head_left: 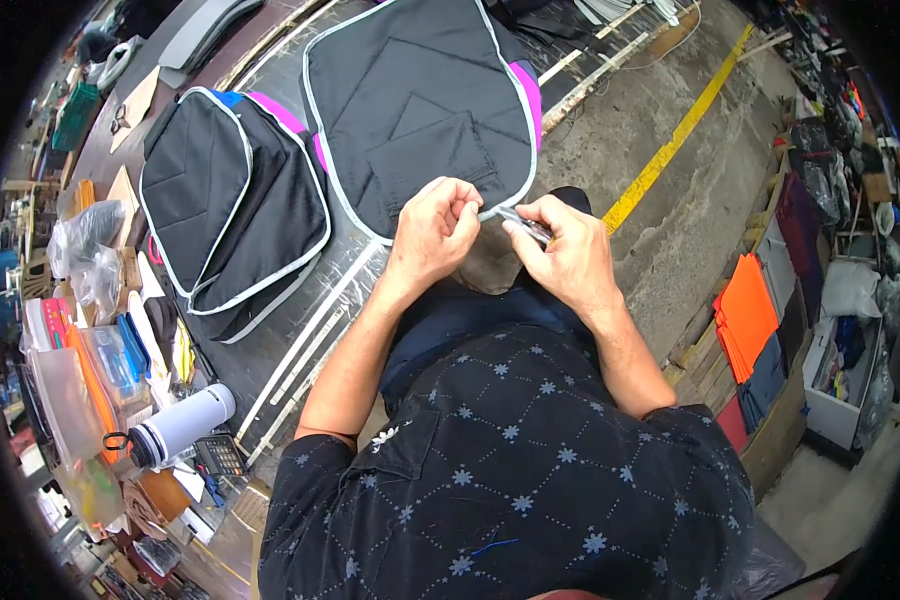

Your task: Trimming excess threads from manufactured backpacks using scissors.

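A black backpack with light grey edge piping and magenta side patches lies in front of me, its rounded near end between my hands. My left hand is closed in a pinch at that piped edge; what lies between its fingertips is too small to make out. In my right hand is a small grey metal tool that looks like thread snips, its tip against the piping. Left of this bag rests a second black backpack with grey piping and blue and magenta parts.
On the dark worktable at left stand a grey-white bottle, a calculator and clear plastic boxes. Small scissors lie farther back. Orange fabric hangs over boards at right. A yellow line crosses the concrete floor.
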### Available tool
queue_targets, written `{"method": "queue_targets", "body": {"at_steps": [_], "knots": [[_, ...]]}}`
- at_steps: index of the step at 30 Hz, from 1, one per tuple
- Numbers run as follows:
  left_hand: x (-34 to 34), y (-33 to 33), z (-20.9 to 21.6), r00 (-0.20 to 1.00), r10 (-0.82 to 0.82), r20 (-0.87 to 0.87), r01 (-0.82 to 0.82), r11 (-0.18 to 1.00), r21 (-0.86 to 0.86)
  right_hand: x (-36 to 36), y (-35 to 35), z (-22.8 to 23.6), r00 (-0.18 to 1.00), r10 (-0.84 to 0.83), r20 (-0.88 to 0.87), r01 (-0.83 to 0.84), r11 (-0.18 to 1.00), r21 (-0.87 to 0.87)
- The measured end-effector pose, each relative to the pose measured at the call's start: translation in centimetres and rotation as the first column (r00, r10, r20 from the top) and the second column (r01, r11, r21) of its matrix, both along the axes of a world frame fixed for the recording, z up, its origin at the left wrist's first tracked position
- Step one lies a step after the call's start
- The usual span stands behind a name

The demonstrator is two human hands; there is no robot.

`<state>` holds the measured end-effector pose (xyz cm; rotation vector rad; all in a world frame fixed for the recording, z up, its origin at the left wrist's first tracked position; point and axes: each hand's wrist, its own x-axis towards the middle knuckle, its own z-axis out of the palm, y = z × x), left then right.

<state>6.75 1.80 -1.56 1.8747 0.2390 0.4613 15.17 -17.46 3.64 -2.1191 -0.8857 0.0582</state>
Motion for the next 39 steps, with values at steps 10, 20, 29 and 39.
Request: {"method": "queue_targets", "body": {"at_steps": [10, 20, 29, 39], "knots": [[-0.1, -0.1, 0.1, 1.000, 0.017, -0.024, -0.017, 1.000, 0.011, -0.1, 1.0, -0.8, 1.000, 0.027, 0.006, -0.026, 0.995, -0.099], [-0.8, 0.5, 1.0, 0.995, 0.015, 0.102, -0.046, 0.950, 0.308, 1.7, 0.0, -6.0, 0.829, 0.004, -0.559, 0.058, 0.994, 0.093], [0.0, 0.3, 0.7, 0.986, -0.075, 0.146, -0.046, 0.729, 0.683, 1.4, 0.9, -7.4, 0.783, 0.028, -0.621, 0.129, 0.970, 0.205], [0.2, 0.3, 0.8, 0.999, 0.040, 0.015, -0.040, 0.999, -0.002, 1.8, 0.6, -9.1, 0.795, 0.031, -0.606, 0.100, 0.978, 0.181]]}}
